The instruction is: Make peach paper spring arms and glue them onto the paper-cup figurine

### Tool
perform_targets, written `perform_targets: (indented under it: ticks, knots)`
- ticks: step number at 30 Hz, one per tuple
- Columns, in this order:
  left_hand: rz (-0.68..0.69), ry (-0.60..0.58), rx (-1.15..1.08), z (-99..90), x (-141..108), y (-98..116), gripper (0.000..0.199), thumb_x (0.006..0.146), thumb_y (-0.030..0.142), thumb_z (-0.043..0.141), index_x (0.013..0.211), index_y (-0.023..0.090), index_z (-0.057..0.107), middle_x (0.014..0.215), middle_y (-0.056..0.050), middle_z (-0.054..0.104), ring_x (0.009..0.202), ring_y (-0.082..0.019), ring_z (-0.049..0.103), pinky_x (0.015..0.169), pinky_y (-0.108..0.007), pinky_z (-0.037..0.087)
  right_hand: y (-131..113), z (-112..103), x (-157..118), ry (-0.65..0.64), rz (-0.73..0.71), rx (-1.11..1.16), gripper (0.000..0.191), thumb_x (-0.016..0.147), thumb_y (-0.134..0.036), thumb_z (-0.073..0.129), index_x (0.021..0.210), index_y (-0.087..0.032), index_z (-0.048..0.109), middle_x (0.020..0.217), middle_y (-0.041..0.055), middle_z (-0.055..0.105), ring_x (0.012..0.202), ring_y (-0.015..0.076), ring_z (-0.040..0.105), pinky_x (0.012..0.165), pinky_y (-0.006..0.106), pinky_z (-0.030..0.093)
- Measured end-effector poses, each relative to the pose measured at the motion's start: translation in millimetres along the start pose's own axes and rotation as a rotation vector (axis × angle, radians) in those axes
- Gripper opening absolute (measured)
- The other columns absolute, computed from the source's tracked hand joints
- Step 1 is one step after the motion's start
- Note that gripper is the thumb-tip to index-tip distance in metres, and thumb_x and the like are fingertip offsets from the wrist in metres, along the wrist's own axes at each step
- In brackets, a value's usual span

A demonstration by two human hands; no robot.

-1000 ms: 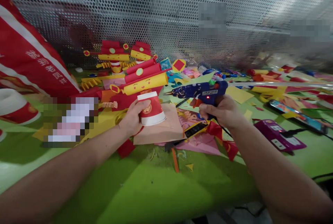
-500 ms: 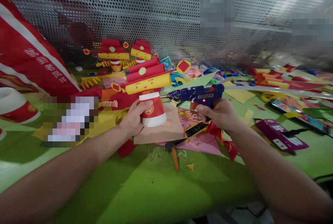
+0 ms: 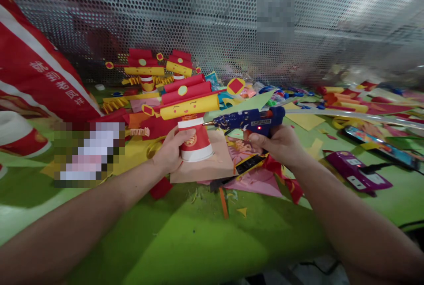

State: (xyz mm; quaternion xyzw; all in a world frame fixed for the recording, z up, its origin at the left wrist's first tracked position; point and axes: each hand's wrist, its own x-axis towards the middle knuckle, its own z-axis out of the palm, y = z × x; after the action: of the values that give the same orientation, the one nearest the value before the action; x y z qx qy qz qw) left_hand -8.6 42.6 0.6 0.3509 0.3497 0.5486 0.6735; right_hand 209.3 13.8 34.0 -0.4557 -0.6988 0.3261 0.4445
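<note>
My left hand [image 3: 172,147] is closed around the side of a red and white paper cup [image 3: 198,143], which stands upside down on a piece of tan paper [image 3: 212,171]. On top of the cup a paper figure [image 3: 188,104] leans a little, with a yellow rolled face and a red rolled hat with coin shapes at the sides. My right hand [image 3: 276,141] grips a blue glue gun [image 3: 248,119] with a small red light. The gun's nozzle points left at the cup's top edge; whether it touches cannot be made out.
Two similar finished-looking figures [image 3: 144,66] stand behind. A red bag [image 3: 36,55] and another paper cup [image 3: 23,137] are at the left. A purple power socket [image 3: 357,172] and a phone [image 3: 379,146] lie at the right. Coloured paper scraps [image 3: 255,183] cover the middle; a perforated metal panel [image 3: 212,15] rises behind.
The paper figure on the cup has shifted very slightly to the right. The glue gun's nozzle has moved a touch left along the cup's top edge; both hands stay nearly still.
</note>
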Motion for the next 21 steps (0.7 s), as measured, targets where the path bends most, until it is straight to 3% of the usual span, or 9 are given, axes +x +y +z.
perform_targets:
  ticks: [21]
  knots:
    - [-0.009, -0.001, -0.002, -0.4, -1.3, 0.9, 0.042, 0.051, 0.029, 0.075, 0.088, 0.014, 0.060, 0.076, -0.005, 0.069, 0.064, -0.019, 0.064, 0.070, -0.037, 0.054, 0.1, -1.5, -0.9, -0.021, 0.019, 0.012, 0.042, 0.067, -0.058, 0.064, 0.063, -0.018, 0.049, 0.043, -0.0046, 0.043, 0.039, 0.0075, 0.038, 0.036, 0.023, 0.031]
